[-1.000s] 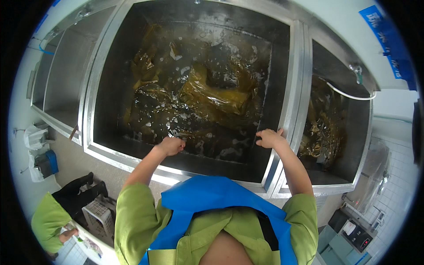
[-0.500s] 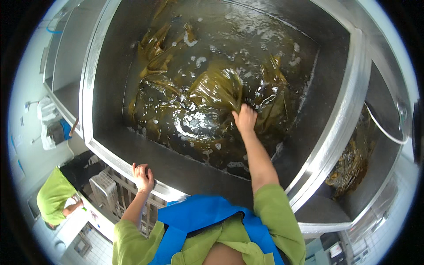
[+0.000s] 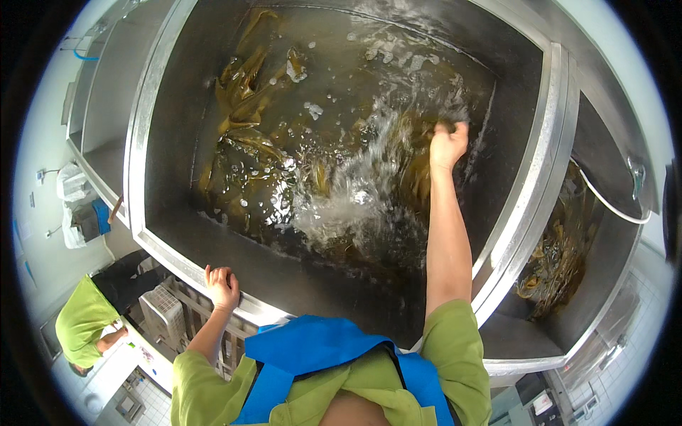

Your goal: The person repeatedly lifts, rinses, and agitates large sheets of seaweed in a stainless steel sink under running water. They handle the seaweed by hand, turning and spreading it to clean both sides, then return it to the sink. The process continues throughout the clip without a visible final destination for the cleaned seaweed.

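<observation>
A deep metal tank (image 3: 469, 21) holds cloudy, foamy water with wide brown-green seaweed blades (image 3: 245, 92) in it. My right hand (image 3: 449, 148) is at the water's surface near the tank's right wall, its fingers curled in. A bit of brown-green seaweed (image 3: 419, 167) shows at and below the fingers, mostly under water and blurred by splashing. White churned water (image 3: 355, 192) runs across the middle. On the front rim, left of my body, my left hand (image 3: 223, 287) rests with its fingers bent over the metal edge (image 3: 263, 311).
Right of this tank stands a second metal basin (image 3: 526, 341) holding more seaweed (image 3: 558, 263), with a white hose (image 3: 604, 199) over it. At lower left a person in a green shirt (image 3: 85, 319) bends over a white table. A white plastic crate (image 3: 163, 305) stands near them.
My right hand has swept right and away from me, pulling seaweed through the water. A broad splash now covers the middle where a blade bulged up. My left hand stays on the rim.
</observation>
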Available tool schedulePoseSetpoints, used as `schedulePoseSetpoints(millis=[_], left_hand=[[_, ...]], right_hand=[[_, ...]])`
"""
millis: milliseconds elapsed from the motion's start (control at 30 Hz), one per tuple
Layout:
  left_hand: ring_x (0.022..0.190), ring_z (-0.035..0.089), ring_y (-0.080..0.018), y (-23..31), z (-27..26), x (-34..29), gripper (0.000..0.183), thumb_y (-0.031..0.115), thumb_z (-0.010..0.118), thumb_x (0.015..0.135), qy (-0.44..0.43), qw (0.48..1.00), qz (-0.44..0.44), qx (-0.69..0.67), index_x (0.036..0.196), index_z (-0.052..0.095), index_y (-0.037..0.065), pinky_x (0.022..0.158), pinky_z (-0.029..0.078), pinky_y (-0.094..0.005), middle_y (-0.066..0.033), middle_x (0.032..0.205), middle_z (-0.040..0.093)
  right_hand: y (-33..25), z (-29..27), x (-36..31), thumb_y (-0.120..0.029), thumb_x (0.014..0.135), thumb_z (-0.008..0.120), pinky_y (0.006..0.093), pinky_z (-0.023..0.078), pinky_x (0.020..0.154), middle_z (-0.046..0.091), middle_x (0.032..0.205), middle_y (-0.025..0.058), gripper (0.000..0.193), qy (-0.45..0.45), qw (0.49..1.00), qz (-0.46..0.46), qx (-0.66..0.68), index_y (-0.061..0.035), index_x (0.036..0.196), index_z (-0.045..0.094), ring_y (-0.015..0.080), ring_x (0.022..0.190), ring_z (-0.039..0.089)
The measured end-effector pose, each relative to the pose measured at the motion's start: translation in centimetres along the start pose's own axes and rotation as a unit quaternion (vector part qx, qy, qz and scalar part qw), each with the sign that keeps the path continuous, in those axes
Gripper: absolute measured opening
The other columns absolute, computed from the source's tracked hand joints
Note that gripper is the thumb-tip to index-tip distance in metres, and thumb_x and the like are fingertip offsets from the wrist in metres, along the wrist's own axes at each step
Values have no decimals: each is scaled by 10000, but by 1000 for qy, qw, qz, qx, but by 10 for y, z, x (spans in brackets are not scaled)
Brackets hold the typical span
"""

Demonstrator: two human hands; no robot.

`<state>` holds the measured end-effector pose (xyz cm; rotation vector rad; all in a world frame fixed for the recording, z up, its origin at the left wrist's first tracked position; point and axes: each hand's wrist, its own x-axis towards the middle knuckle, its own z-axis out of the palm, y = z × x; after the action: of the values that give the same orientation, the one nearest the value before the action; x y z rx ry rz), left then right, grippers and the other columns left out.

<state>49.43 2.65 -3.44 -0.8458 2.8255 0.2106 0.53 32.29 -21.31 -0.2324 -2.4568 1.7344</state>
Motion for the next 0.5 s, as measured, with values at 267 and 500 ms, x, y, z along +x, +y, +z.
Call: schedulePoseSetpoints(millis=[267,500], left_hand=[[829,530,-269,4,-2,-1,101,95,538,720,16,1000,-13,-11,810,541,50,1027,252,-459,-89,781,559],[875,538,-270,-1,4,-1,101,134,526,750,30,1000,2,-5,799,585,68,1030,241,-456,-95,812,585]], right_hand=[[57,-85,-244,-155,852,524,404,464,549,587,757,201,480,-466,661,311,-499,44,1263,376,274,595,562],[-87,-133,-180,-117,701,548,427,449,769,568,933,263,383,-435,823,39,-363,67,1036,522,411,925,542]])
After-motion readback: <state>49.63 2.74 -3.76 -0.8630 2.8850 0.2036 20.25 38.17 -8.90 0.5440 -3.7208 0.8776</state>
